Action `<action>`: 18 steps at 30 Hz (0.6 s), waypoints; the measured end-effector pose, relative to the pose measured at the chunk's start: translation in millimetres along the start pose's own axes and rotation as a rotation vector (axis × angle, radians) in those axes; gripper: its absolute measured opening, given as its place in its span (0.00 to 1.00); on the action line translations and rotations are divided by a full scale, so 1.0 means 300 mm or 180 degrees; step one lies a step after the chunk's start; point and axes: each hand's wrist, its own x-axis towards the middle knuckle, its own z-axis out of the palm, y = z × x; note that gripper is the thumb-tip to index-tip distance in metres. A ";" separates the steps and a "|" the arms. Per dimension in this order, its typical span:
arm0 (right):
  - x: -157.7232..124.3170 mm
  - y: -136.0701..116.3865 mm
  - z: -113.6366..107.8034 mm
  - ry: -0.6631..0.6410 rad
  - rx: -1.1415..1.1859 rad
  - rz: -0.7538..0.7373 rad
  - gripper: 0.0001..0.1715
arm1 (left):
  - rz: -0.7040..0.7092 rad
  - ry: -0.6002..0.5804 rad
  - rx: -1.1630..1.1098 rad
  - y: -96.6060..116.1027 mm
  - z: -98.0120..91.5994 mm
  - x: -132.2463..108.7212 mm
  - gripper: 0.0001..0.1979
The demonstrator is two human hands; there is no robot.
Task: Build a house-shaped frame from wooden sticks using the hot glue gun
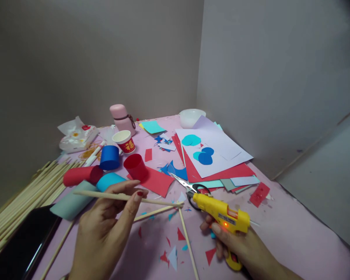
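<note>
My left hand [105,229] pinches a thin wooden stick [125,197] between thumb and fingers and holds it level over the pink table [280,233]. The stick's right end meets two other sticks [175,217] lying on the table near the glue gun's nozzle. My right hand [239,245] grips a yellow hot glue gun [221,216] by its handle. Its nozzle points left toward that joint, and a red light glows on its side.
Scissors [189,186] lie just behind the gun. Coloured paper sheets [216,155] with blue circles sit at the back right. Paper rolls and cups [111,163] stand at the left, beside a bundle of sticks [26,194], a pink bottle [122,118] and a white bowl [191,116]. Paper scraps are scattered about.
</note>
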 end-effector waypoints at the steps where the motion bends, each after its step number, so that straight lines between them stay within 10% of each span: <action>1: 0.000 0.000 0.000 -0.0005 -0.0005 -0.0001 0.25 | 0.0032 0.0003 0.0023 0.001 0.000 0.000 0.09; 18: -0.002 -0.011 0.004 -0.0007 0.0073 -0.0026 0.26 | 0.0294 -0.0109 0.0296 0.005 -0.003 0.010 0.08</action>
